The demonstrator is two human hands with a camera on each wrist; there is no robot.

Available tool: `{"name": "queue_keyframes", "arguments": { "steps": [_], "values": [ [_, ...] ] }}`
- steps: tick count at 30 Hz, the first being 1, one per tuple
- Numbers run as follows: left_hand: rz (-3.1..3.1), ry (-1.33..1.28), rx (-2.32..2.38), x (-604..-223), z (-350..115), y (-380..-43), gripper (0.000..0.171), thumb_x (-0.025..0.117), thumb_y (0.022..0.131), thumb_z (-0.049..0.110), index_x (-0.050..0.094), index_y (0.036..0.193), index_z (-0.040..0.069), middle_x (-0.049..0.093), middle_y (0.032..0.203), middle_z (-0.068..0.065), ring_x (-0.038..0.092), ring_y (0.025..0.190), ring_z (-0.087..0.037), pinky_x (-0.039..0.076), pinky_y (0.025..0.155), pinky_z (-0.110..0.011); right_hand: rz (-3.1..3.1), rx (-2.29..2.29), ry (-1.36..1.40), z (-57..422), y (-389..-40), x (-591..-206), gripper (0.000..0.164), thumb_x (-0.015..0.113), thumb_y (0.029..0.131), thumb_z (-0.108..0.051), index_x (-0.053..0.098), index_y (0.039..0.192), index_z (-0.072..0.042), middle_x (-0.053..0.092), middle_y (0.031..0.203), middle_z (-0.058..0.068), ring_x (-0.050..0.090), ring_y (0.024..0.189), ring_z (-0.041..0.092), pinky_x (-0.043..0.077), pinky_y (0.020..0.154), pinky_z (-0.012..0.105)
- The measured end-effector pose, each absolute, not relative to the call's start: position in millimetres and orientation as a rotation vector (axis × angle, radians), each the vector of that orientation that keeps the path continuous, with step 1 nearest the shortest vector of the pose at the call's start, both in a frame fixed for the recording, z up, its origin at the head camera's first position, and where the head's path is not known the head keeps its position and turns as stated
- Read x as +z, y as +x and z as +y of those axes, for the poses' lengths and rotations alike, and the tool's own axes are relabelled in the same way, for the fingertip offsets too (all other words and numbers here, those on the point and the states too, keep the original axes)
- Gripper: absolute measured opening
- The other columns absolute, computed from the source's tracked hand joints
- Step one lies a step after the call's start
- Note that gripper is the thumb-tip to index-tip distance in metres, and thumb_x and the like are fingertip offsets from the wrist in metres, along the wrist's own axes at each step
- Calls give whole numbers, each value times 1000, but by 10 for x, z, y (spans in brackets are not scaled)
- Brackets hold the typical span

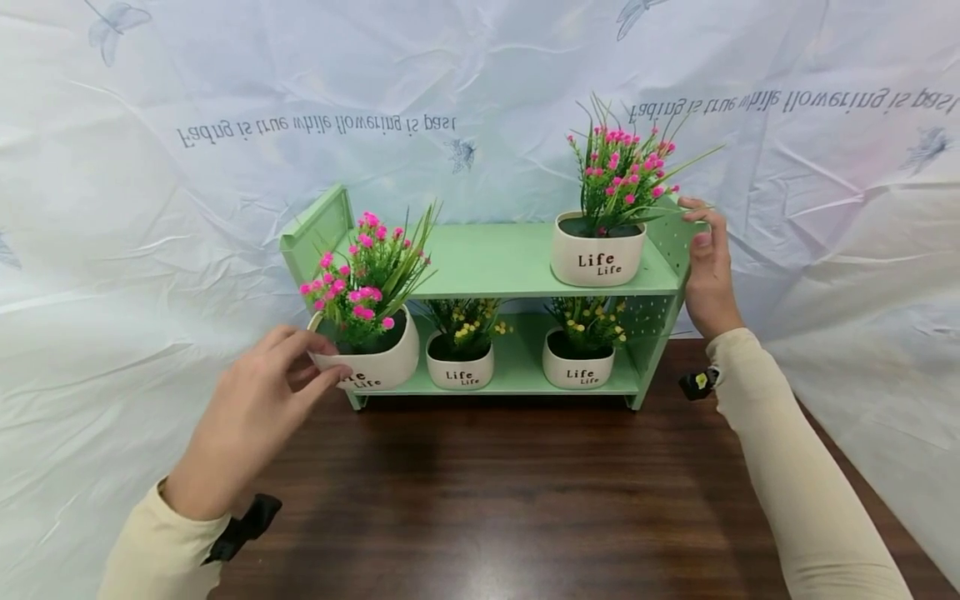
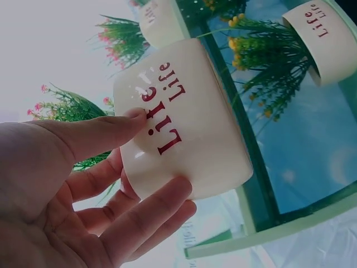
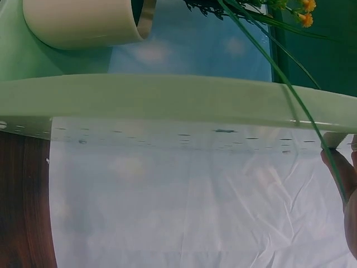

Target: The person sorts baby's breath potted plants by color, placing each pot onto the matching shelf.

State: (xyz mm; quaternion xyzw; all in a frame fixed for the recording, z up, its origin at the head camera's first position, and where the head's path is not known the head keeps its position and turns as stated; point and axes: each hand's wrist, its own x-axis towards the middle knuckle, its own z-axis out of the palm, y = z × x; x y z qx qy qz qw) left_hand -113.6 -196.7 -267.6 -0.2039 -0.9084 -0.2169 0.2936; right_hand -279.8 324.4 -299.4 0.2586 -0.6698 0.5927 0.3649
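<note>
My left hand (image 1: 262, 392) grips a white oval flowerpot (image 1: 390, 358) marked "Life", planted with pink artificial flowers (image 1: 360, 292). In the left wrist view, the thumb presses the lettered front of this pot (image 2: 184, 123) and the fingers spread round its lower side. The pot overlaps the left front of a green two-tier shelf (image 1: 480, 258) in the head view. My right hand (image 1: 708, 275) holds the shelf's right side panel (image 1: 671, 237) near its upper back edge, fingers bent. Part of this hand (image 3: 348, 184) shows at the right wrist view's edge, against the panel.
Another pink-flowered pot (image 1: 597, 260) stands on the upper tier's right end. Below, two pots with yellow flowers, a left one (image 1: 460, 375) and a right one (image 1: 577, 373), sit on the lower tier. The dark wooden table (image 1: 480, 492) meets a pale printed cloth (image 1: 480, 67) behind.
</note>
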Motion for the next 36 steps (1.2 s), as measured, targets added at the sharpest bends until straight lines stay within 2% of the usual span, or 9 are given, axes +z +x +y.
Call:
{"name": "queue_keyframes", "arguments": {
  "steps": [7,14,18,23,27,36],
  "values": [
    [-2395,-558,-547,-2528,-1875,-1175,20,89,87,13,76,102,10,67,100,-2,63,72,-16,47,62,-38,-1675,1507,732,3253,-2822,-3011,39,38,114,-39,56,134,-11,44,158,9,31,153,27,20,124,34],
    [-2408,-551,-627,-2388,-1768,-1240,18,85,93,20,75,106,13,67,107,-3,78,82,-27,58,72,-52,-1665,1483,752,3249,-2833,-3019,41,39,114,-40,56,135,-9,45,157,11,31,153,28,20,124,35],
    [-2383,-570,-666,-2338,-1703,-1316,17,84,94,20,76,105,12,68,106,-2,76,89,-27,61,75,-52,-1657,1542,739,3246,-2820,-3019,48,44,111,-48,55,134,-8,44,158,10,32,152,28,23,123,34],
    [-2391,-575,-721,-2280,-1618,-1422,16,83,95,21,75,105,11,67,105,-3,72,96,-25,63,78,-50,-1643,1595,747,3223,-2812,-3007,49,46,110,-49,55,134,-8,42,158,10,34,150,29,28,122,33],
    [-2407,-569,-756,-2242,-1545,-1524,17,82,96,25,75,105,12,66,106,-2,71,98,-23,63,79,-48,-1652,1561,760,3226,-2826,-3005,54,46,110,-50,53,135,-2,43,158,11,33,151,30,28,122,33],
    [-2397,-588,-748,-2198,-1363,-1785,18,83,95,26,75,102,11,67,105,-2,68,95,-21,62,81,-45,-1637,1599,763,3239,-2821,-3018,47,46,109,-50,56,135,-11,40,159,9,40,145,32,38,112,28]
  ]
}}
